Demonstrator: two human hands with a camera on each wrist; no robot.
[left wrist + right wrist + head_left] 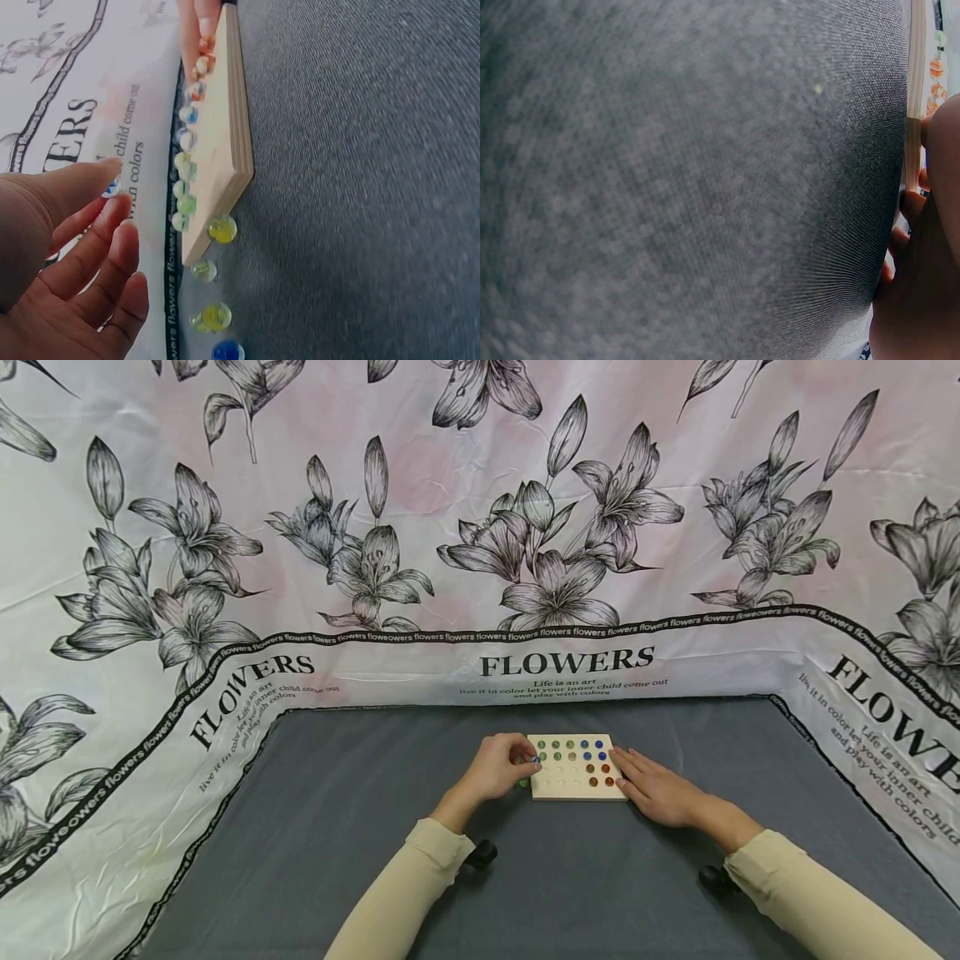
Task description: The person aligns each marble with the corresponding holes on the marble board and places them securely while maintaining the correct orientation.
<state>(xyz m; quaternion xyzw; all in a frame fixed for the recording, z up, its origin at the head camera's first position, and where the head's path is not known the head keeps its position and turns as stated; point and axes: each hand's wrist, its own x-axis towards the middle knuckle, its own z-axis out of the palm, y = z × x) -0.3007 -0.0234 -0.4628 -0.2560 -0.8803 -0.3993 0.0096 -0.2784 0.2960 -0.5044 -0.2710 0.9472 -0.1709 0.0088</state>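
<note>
A pale wooden board [553,792] with rows of shallow round hollows lies on the grey cloth. Clear-green marbles [556,745] fill hollows at its far left, blue marbles [585,744] stand at far right and amber-red marbles [592,782] at near right. Over the board's left edge, my left hand [497,767] pinches a clear marble with a blue swirl [111,187] between thumb and index finger. My right hand [662,789] rests at the right edge with its fingers extended, fingertips on the board. Several near-left hollows hold no marble.
Beside the board's left end lie several loose marbles, among them a yellow-green marble [223,229] and a dark blue marble [228,350]. A white flower-printed cloth [420,672] rises behind and along both sides of the grey cloth [337,827].
</note>
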